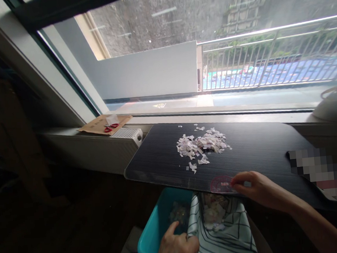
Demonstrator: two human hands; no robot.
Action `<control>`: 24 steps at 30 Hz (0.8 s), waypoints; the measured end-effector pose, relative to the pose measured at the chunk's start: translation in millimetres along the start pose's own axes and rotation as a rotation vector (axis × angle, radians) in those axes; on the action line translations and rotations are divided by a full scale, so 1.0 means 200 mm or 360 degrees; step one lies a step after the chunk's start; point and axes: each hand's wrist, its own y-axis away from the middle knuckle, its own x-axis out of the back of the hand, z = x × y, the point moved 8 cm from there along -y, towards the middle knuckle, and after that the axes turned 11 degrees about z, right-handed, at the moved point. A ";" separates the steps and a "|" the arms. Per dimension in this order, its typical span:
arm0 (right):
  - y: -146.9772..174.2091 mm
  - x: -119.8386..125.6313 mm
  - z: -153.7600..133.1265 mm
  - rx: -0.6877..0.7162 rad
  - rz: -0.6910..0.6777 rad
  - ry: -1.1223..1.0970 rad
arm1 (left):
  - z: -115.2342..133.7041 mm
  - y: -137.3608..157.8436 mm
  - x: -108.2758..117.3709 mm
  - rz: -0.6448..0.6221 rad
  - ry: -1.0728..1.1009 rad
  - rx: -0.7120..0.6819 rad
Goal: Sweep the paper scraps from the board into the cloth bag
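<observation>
Paper scraps (215, 211) in patterned cloth (229, 242), teal bin (152, 227)

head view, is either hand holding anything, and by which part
The right hand seems to pinch the reddish round disc by its right edge. The left hand is at the left side of the patterned cloth; whether it grips cannot be told.

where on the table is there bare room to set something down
Widest: the table between the paper scraps and the blurred thing at the right. A smaller patch lies left of the scraps, out to the table's left edge. Crowded: the middle, strewn with scraps, and the near edge where the right hand pinches a red disc.
</observation>
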 end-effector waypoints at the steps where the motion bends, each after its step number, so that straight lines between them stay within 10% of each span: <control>1: 0.00 -0.01 0.00 0.0017 -0.0020 -0.0016 | 0.00 0.00 0.00 -0.0001 -0.0021 -0.0009; 12: -0.14 0.01 -0.10 0.0352 0.0526 0.0370 | 0.19 -0.04 -0.27 0.0190 -0.0412 -0.0583; 24: -0.21 -0.08 -0.19 0.0436 0.0430 0.0616 | 0.24 -0.08 -0.26 0.0168 -0.0388 -0.0650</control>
